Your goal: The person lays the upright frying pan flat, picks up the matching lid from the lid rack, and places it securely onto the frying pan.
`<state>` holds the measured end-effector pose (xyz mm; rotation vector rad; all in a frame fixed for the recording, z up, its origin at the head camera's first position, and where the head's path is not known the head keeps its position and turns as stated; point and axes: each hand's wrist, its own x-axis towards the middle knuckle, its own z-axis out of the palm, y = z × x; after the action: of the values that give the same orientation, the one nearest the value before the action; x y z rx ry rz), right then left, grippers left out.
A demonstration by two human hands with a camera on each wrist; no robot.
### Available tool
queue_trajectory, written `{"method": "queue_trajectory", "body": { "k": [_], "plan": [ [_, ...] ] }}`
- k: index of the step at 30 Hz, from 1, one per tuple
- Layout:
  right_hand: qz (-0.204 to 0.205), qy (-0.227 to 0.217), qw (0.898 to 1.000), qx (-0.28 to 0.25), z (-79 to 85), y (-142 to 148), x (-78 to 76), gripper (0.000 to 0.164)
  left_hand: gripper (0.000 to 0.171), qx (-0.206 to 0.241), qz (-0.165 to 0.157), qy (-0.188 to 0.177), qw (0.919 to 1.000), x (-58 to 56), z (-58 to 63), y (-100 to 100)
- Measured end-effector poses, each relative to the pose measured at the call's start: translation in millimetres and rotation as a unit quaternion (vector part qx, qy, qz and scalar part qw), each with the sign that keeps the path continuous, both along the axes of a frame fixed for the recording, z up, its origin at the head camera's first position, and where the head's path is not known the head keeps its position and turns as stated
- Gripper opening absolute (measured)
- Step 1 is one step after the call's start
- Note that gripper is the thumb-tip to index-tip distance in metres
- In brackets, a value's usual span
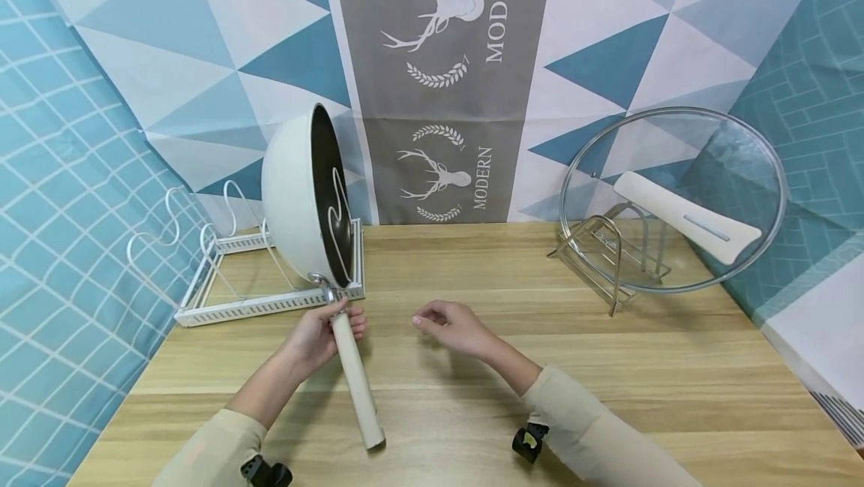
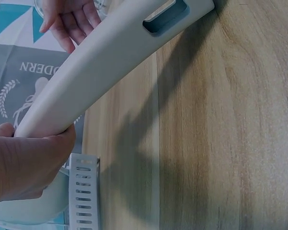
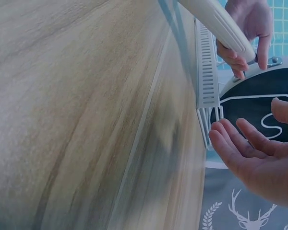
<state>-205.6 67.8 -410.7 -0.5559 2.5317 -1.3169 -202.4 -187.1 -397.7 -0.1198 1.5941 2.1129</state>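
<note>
A white wok (image 1: 289,198) with a dark inside stands on its edge in a white wire rack (image 1: 270,303), its opening turned right. Its pale handle (image 1: 358,382) slants down toward the front of the table. My left hand (image 1: 317,337) grips that handle close to where it meets the wok, thumb on top and fingers beneath. To the right, my right hand (image 1: 455,328) hovers apart from the wok with loosely bent fingers and nothing in them. In the right wrist view, the fingers (image 3: 247,143) of this hand appear spread, palm partly showing.
A glass lid (image 1: 702,134) with a cream handle (image 1: 688,217) leans in a small metal stand (image 1: 610,269) at the right. Curved white wire dividers (image 1: 169,232) rise from the rack's left part. A patterned backdrop (image 1: 439,97) borders the wooden table (image 1: 472,412) behind.
</note>
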Motion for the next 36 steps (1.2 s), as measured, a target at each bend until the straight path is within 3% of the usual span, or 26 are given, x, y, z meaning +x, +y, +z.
{"method": "queue_trajectory", "body": {
  "k": [25,36],
  "plan": [
    [0.031,-0.020,0.999,-0.007,-5.3,-17.1,-2.3,0.037,0.032,0.014,0.008,-0.002,0.9999,1.6,0.6,0.6],
    [0.033,-0.049,0.998,-0.018,-8.4,-30.6,2.2,0.037,0.027,0.005,0.010,-0.005,0.9999,1.5,-0.5,-0.1]
  ]
}}
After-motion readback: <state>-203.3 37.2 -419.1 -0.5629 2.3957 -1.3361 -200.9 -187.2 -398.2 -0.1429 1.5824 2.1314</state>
